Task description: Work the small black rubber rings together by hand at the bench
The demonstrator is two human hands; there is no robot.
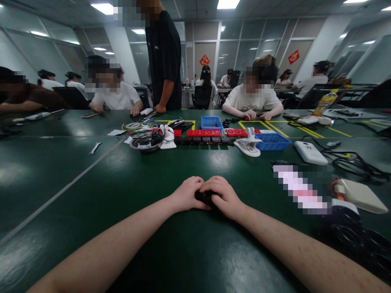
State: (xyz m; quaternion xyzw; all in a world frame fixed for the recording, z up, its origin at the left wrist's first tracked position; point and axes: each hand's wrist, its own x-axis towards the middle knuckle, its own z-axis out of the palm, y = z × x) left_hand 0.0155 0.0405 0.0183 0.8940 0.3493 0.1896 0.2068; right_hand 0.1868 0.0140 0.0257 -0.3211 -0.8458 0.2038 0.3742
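Both of my hands meet over the green table point(146, 179), around a small black object point(204, 197). My left hand point(188, 194) is closed on its left side, with the thumb low at the front edge. From the right, my right hand point(224, 197) grips the same object, its fingers curled over the top and its thumb near the front. Much of the object is hidden by the fingers, and I cannot make out what it is.
Beyond my hands lie a metal bowl of cables point(146, 142), white clamps point(249, 143), red power strips point(204, 133) and a blue tray point(273, 141). A wrench point(95, 148) is at left. A white device point(310, 152), cables and black rings point(348, 236) lie right. People sit opposite.
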